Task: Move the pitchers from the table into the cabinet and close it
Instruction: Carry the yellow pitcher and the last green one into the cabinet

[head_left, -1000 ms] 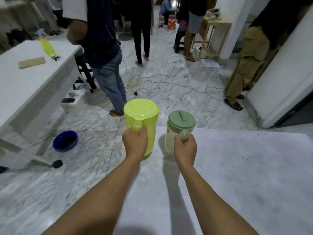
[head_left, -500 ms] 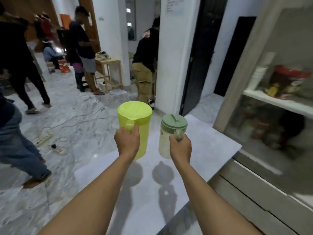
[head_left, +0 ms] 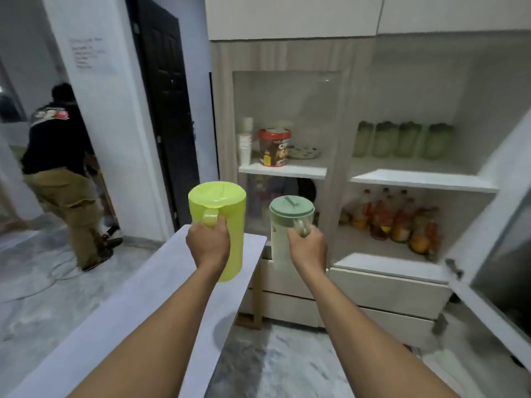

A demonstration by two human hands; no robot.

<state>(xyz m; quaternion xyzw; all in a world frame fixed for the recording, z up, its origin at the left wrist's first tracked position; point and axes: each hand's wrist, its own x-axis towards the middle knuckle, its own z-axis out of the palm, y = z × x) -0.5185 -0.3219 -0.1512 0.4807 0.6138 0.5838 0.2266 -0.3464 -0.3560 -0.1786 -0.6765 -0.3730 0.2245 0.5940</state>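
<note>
Left hand (head_left: 209, 245) grips the yellow pitcher (head_left: 219, 225) mid-frame, right hand (head_left: 309, 248) grips the pale green-lidded pitcher (head_left: 287, 225), both upright before the open cabinet (head_left: 413, 179) at right

Pitcher (head_left: 227, 225) lime-yellow; second pitcher (head_left: 283, 242) pale, sage-green lid (head_left: 291, 206).

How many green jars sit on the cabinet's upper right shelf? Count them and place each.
4, in a row on the upper right shelf: green jars at far left, centre-left, centre-right and far right. Blur could hide more behind.
</note>
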